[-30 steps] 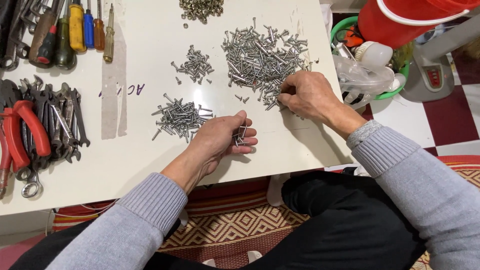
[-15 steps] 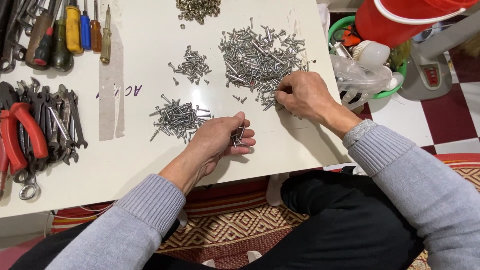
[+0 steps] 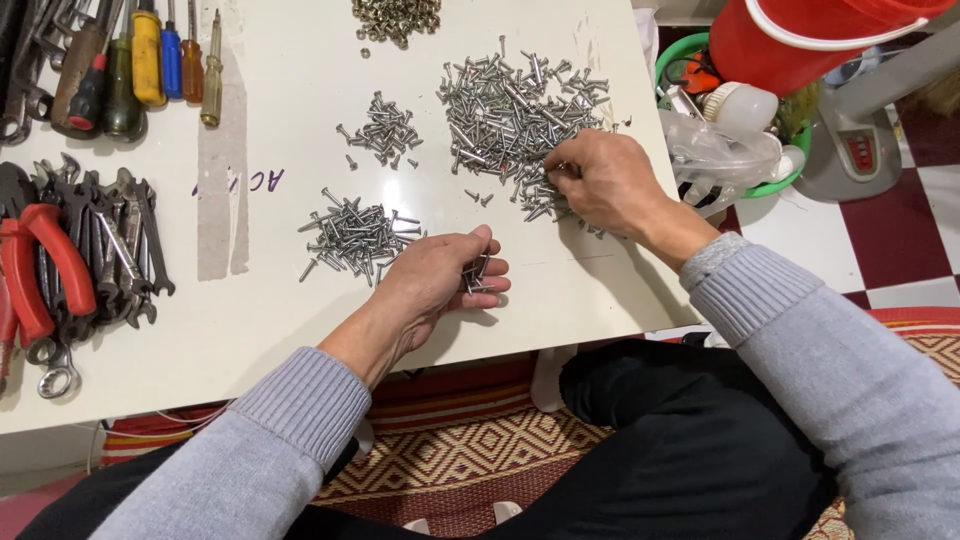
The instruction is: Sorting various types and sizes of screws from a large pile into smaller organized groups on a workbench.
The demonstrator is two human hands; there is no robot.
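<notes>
White table point(image 3: 300, 330) — screws point(image 3: 478, 274) seemingly upright

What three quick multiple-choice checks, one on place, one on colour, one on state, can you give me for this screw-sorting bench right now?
1. Where is the right hand?
A. At the near edge of the big screw pile
B. On the screwdrivers
C. Off the table

2. What colour are the plier handles at the table's left?
A. Blue
B. Red
C. Green

3. What state is the left hand in?
A. Empty and flat
B. Gripping a wrench
C. Cupped, with a few screws held in it

Answers: 1 A, its fingertips are in the pile's near edge. 2 B, the handles are bright red. 3 C, screws show between the curled fingers.
</notes>
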